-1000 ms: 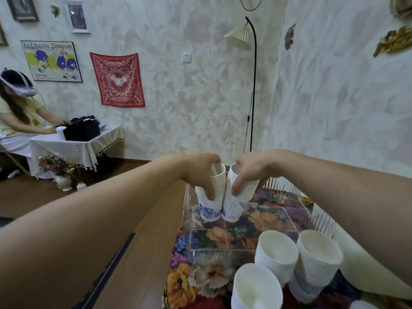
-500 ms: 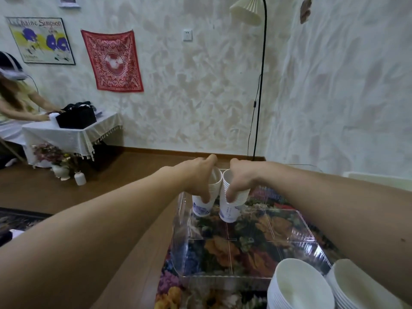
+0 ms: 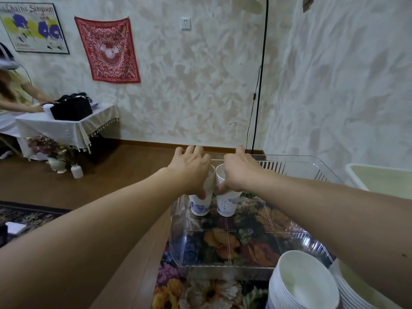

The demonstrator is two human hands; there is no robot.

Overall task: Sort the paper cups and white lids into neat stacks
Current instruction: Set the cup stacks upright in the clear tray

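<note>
Walls [image 3: 200, 85]: cream, mottled plaster texture, meeting at a corner on the right. Floor [image 3: 124, 175]: brown wood with a matching baseboard. A framed poster [image 3: 33, 27] and a red patterned cloth [image 3: 108, 49] hang on the far wall; a white switch plate [image 3: 185, 23] sits to their right. A black floor lamp [image 3: 259, 81] with a pale shade stands near the corner. At left, a side table [image 3: 64, 128] carries a fringed white cloth; what appears to be a flower vase [image 3: 55, 162] stands below its front edge.

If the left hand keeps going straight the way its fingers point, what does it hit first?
Probably the far wall of the clear bin. The left hand grips a cup stack in the bin's far left corner, fingers pointing away; depth past them is unclear.
</note>
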